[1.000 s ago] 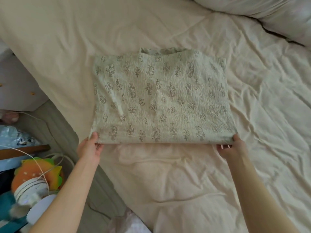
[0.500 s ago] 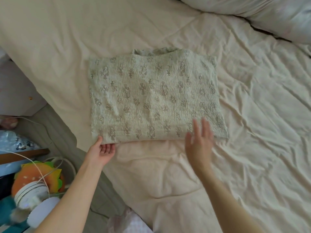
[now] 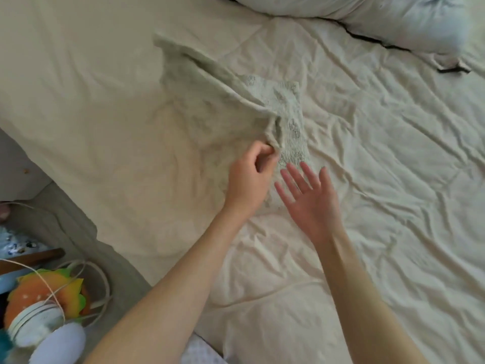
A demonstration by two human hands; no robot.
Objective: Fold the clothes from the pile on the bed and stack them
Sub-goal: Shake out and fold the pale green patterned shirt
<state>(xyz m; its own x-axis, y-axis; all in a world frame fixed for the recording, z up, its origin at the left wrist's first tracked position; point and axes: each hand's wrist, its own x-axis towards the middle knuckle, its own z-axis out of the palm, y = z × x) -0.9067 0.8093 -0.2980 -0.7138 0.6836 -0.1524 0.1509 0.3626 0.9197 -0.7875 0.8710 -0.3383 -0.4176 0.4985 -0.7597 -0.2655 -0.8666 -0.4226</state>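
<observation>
Garment [image 3: 286,119] blurred (mid-fold), left hand [image 3: 252,174] pinching

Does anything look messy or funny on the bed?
Yes: the pale green printed garment isn't lying flat. The left hand pinches it into a bunch, so it is lifted, twisted and blurred in mid-fold. The right hand is open beside it. The cream bedsheet is wrinkled all over.

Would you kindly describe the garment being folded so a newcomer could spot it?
On the cream bed sheet, find the left hand. It pinches a pale green top, the only printed, crinkle-textured fabric there.
</observation>
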